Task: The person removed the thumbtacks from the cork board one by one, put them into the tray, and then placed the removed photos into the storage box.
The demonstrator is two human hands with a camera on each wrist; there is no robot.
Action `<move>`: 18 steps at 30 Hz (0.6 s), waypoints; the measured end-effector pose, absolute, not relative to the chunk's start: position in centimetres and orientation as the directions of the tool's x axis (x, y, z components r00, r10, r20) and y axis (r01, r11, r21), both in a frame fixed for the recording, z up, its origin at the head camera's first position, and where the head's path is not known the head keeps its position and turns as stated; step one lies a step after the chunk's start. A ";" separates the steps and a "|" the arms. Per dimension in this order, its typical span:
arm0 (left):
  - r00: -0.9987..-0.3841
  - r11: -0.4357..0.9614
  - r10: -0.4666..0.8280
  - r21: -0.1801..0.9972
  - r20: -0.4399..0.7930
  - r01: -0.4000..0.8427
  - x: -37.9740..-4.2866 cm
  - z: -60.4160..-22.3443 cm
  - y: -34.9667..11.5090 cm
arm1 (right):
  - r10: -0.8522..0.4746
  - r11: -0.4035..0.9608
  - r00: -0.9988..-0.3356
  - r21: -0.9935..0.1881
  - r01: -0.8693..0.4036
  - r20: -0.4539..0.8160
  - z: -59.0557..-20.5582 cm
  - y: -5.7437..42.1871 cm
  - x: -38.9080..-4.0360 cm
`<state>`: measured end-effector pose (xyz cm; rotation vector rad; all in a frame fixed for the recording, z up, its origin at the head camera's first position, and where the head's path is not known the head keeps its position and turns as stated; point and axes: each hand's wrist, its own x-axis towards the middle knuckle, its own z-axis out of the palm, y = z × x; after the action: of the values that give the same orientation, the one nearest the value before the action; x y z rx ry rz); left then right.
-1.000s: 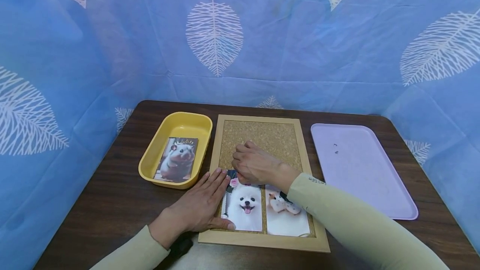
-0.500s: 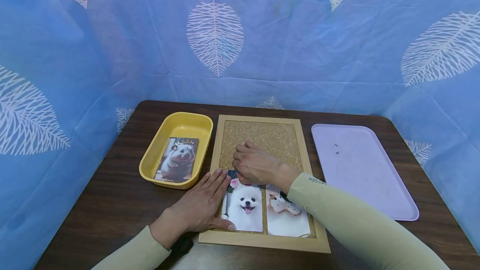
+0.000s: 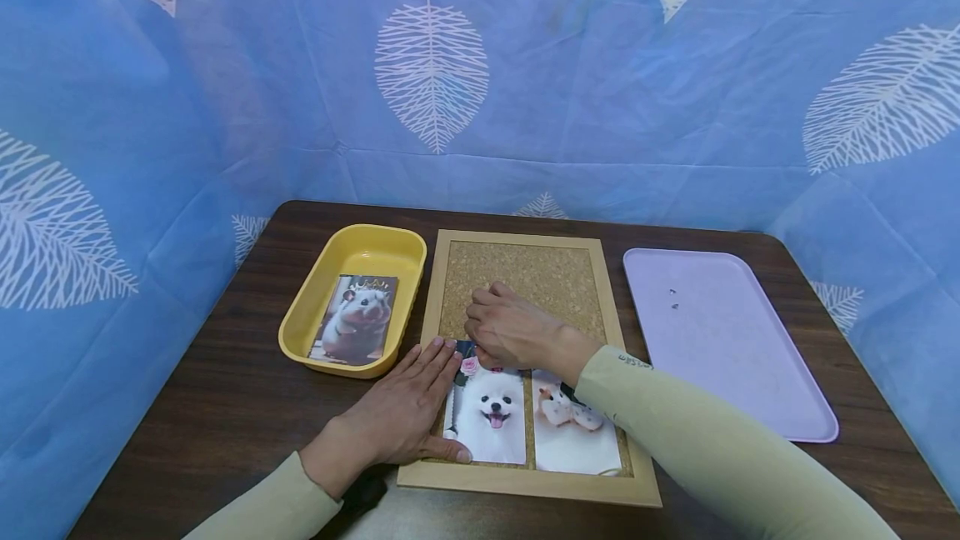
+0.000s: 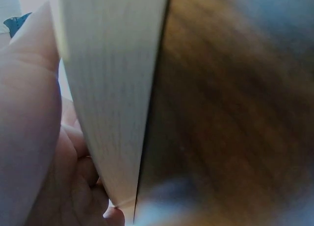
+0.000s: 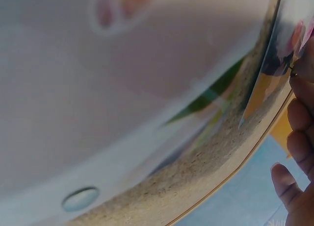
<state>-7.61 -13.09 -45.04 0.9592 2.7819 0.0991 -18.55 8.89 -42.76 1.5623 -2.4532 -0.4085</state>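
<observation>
My left hand [image 3: 401,407] lies spread over the left edge of the wood-framed corkboard [image 3: 525,273] and the side of a white dog picture [image 3: 491,415]. In the left wrist view, that hand [image 4: 29,128] runs along the wooden frame [image 4: 108,88]. My right hand [image 3: 517,327] has curled fingers at the top of the dog picture. In the right wrist view, its fingertips pinch a small dark thumbtack [image 5: 293,69], mostly hidden, at the picture. Beside it lies a second picture with a white animal [image 3: 573,440]; a silver tack head [image 5: 81,199] sits on it.
To the left, a yellow tray [image 3: 300,307] holds a hamster picture [image 3: 354,319]. On the right is a lilac tray [image 3: 735,348] with two tiny metal tacks [image 3: 674,306]. All stand on a dark wooden table [image 3: 225,407], with blue cloth [image 3: 525,107] around its back and sides.
</observation>
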 end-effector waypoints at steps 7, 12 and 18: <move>-0.775 0.793 0.609 0.121 -0.170 0.597 -7.6 -45.0 -13.1 | -0.903 0.408 -0.429 0.339 -0.848 0.014 -42.9 8.8 -18.6; -0.775 0.793 0.609 0.126 -0.167 0.596 -7.6 -45.1 -13.1 | -0.907 0.400 -0.420 0.356 -0.845 0.022 -43.1 8.8 -18.7; -0.777 0.797 0.604 0.123 -0.177 0.591 -7.7 -45.1 -13.0 | -0.906 0.399 -0.423 0.369 -0.839 0.019 -43.1 8.8 -18.7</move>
<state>-7.71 -13.03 -45.14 0.9352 2.7786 0.0892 -18.69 8.83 -43.06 1.5475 -2.4394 -0.4508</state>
